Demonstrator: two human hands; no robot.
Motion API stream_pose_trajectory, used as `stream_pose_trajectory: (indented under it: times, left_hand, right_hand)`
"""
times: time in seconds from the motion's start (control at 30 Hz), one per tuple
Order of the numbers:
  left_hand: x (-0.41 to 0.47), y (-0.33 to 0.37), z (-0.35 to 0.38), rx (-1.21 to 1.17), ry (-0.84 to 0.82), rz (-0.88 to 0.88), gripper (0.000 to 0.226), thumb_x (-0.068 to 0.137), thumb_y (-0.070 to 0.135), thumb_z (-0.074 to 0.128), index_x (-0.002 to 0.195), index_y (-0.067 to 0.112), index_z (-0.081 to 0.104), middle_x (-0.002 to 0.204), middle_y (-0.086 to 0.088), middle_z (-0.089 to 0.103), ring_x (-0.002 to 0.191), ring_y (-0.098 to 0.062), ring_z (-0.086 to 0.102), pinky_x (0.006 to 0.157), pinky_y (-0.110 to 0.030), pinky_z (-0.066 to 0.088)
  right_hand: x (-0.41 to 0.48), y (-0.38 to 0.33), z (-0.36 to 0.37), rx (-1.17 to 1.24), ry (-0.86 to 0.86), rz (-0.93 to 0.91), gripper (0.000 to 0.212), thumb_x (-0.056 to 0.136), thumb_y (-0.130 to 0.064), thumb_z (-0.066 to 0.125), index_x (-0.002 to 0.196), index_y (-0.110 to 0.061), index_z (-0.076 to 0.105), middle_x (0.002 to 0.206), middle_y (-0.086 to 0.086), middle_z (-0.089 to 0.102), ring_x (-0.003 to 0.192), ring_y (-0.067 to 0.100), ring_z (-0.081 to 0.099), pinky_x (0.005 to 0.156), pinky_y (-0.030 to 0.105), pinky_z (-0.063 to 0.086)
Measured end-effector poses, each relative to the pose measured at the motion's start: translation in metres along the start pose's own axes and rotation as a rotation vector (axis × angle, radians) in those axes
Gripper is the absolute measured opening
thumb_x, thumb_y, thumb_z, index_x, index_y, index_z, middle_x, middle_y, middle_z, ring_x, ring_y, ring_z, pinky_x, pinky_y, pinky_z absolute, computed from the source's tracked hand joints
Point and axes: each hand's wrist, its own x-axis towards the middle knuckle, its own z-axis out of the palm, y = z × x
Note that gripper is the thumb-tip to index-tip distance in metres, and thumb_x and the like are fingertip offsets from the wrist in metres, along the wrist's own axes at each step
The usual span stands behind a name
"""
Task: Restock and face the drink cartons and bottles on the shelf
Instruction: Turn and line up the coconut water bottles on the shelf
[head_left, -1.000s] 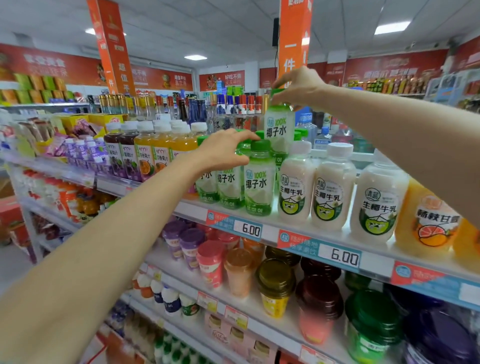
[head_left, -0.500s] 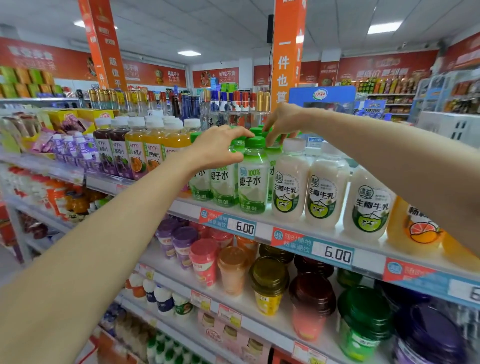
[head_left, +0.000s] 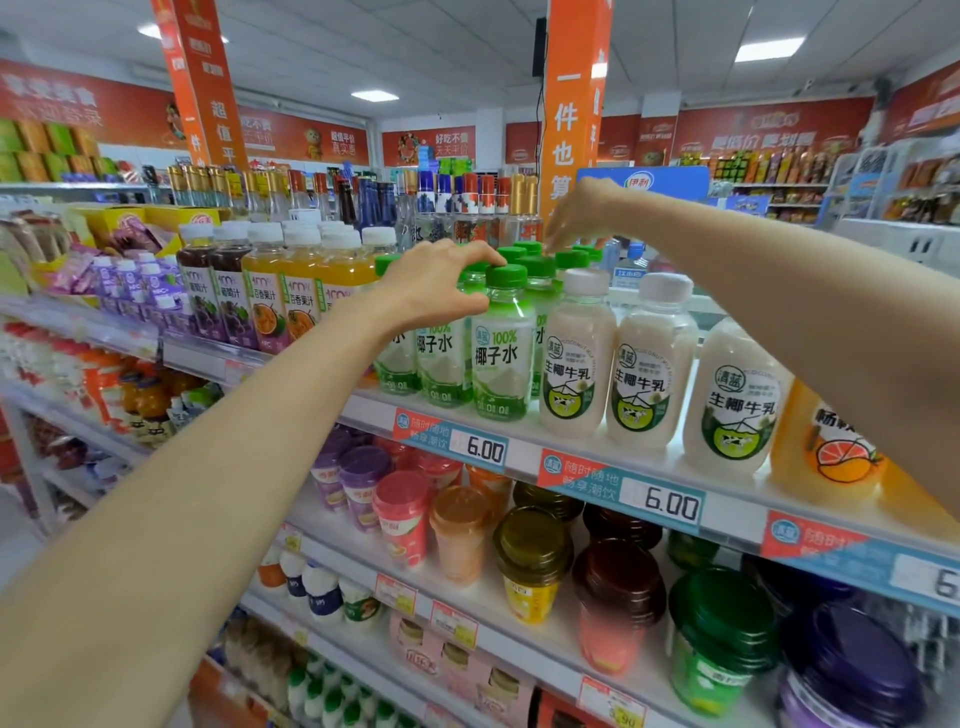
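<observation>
Left hand (head_left: 431, 296) is gripping the tops of the upright front bottles (head_left: 503, 358); right hand (head_left: 576, 218), grip unclear, is hovering just behind over the back caps (head_left: 571, 257).

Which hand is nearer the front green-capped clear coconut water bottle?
Left. The left hand curls against the cap of the front green-capped clear coconut water bottle from its left; the right hand hovers behind, above rear green caps.
</observation>
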Motion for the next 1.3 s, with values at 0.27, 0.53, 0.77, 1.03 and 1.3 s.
stream_pose_trajectory:
  times: [0.27, 0.53, 0.77, 1.03, 1.3]
  left_hand:
    - [0.0, 0.003, 0.005, 0.038, 0.021, -0.023, 0.059, 0.08, 0.056, 0.062, 0.132, 0.037, 0.042, 0.138, -0.008, 0.045, 0.128, -0.027, 0.038, 0.099, -0.041, 0.037]
    - [-0.001, 0.007, 0.003, 0.049, -0.01, -0.035, 0.067, 0.075, 0.054, 0.067, 0.133, 0.036, 0.04, 0.139, -0.008, 0.044, 0.129, -0.027, 0.037, 0.102, -0.042, 0.036]
    - [-0.002, 0.01, 0.0, 0.059, -0.027, -0.036, 0.064, 0.078, 0.055, 0.063, 0.134, 0.033, 0.04, 0.139, -0.01, 0.043, 0.129, -0.027, 0.037, 0.101, -0.041, 0.035]
    - [-0.022, 0.021, -0.022, -0.575, 0.283, -0.026, 0.073, 0.08, 0.05, 0.063, 0.139, 0.018, 0.035, 0.143, 0.0, 0.04, 0.126, -0.008, 0.037, 0.103, -0.027, 0.029]
    - [-0.075, 0.053, -0.021, -0.772, 0.4, -0.22, 0.073, 0.081, 0.038, 0.068, 0.138, 0.015, 0.029, 0.124, 0.002, 0.049, 0.103, -0.007, 0.053, 0.061, -0.007, 0.043]
  right_hand:
    - [0.005, 0.016, 0.015, -0.099, -0.142, 0.019, 0.035, 0.092, -0.008, 0.061, 0.126, -0.014, 0.059, 0.116, 0.019, 0.061, 0.071, 0.022, 0.061, 0.061, 0.027, 0.055]
    - [-0.005, 0.023, -0.003, 0.157, 0.083, 0.04, 0.041, 0.084, -0.014, 0.072, 0.123, -0.011, 0.062, 0.087, 0.009, 0.063, 0.066, 0.018, 0.058, 0.059, 0.025, 0.055]
    - [-0.022, -0.001, -0.056, 0.325, 0.477, -0.115, 0.041, 0.082, -0.017, 0.071, 0.122, -0.015, 0.062, 0.13, 0.004, 0.057, 0.091, 0.014, 0.056, 0.082, 0.024, 0.052]
    - [-0.067, -0.047, -0.108, 0.463, 0.559, -0.267, 0.04, 0.081, -0.025, 0.073, 0.118, -0.014, 0.062, 0.109, -0.001, 0.062, 0.073, 0.003, 0.062, 0.056, 0.014, 0.054]
    - [-0.118, -0.091, -0.038, 0.691, 0.398, -0.327, 0.025, 0.073, -0.027, 0.08, 0.094, -0.018, 0.068, 0.087, -0.006, 0.064, 0.077, 0.011, 0.067, 0.059, 0.025, 0.058]
